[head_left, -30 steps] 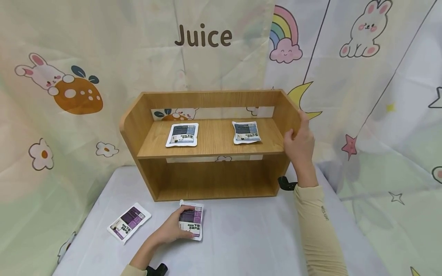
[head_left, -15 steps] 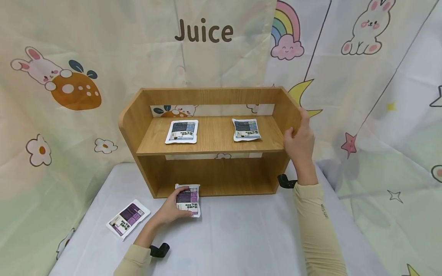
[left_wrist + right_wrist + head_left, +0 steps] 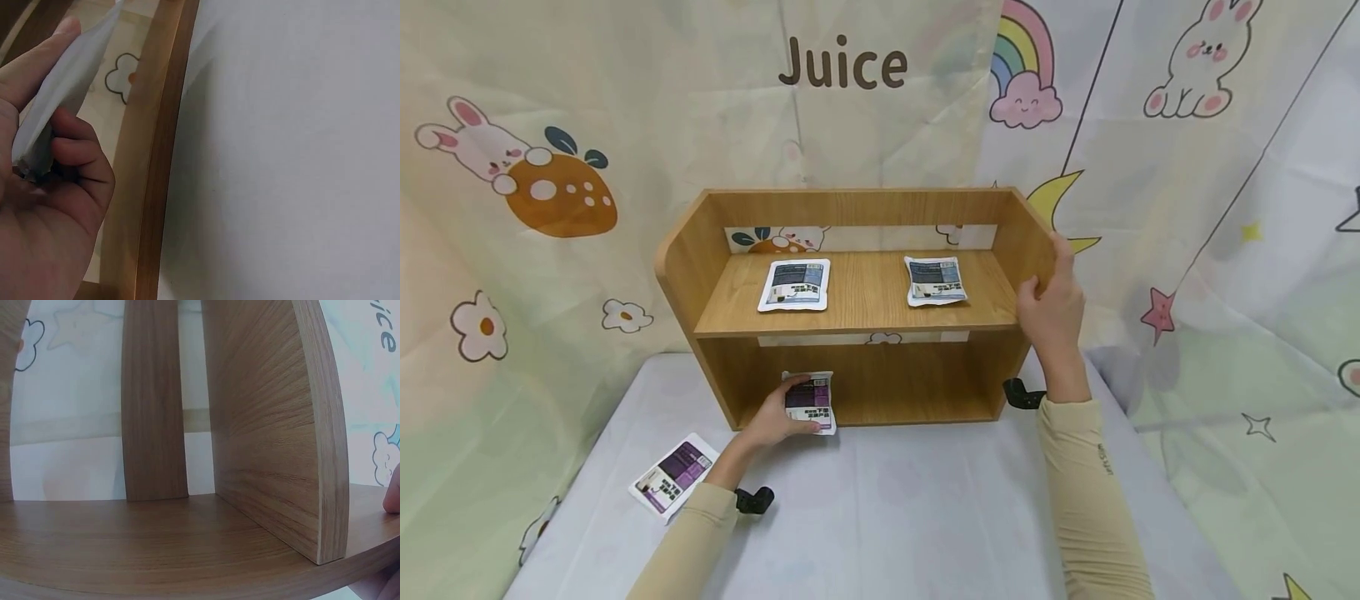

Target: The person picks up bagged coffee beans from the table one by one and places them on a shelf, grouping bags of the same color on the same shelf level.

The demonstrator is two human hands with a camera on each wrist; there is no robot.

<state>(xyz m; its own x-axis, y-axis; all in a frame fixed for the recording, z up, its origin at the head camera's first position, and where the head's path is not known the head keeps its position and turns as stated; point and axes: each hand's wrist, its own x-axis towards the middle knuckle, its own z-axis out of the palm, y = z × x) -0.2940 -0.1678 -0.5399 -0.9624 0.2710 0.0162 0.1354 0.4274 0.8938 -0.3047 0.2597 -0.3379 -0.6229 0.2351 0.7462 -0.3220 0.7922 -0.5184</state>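
In the head view my left hand (image 3: 775,421) grips a white pouch with a purple label (image 3: 810,404) by its sides, at the front of the lower shelf's left half. The left wrist view shows that pouch (image 3: 65,81) edge-on, thumb and curled fingers about it, close to the shelf board. My right hand (image 3: 1052,312) holds the right side panel of the wooden two-tier shelf (image 3: 857,332); its fingertips (image 3: 392,494) show at the edge of the right wrist view. A second purple-labelled pouch (image 3: 674,477) lies on the table, left of my left forearm.
Two blue-labelled pouches lie on the upper tier, one at left (image 3: 794,285) and one at right (image 3: 936,281). The white-covered table (image 3: 917,508) extends in front of the shelf. A printed curtain (image 3: 850,150) hangs right behind it.
My left hand has carried the purple-labelled pouch from over the table forward to the lower shelf's front. My right hand keeps its hold on the side panel. The head view has tilted slightly.
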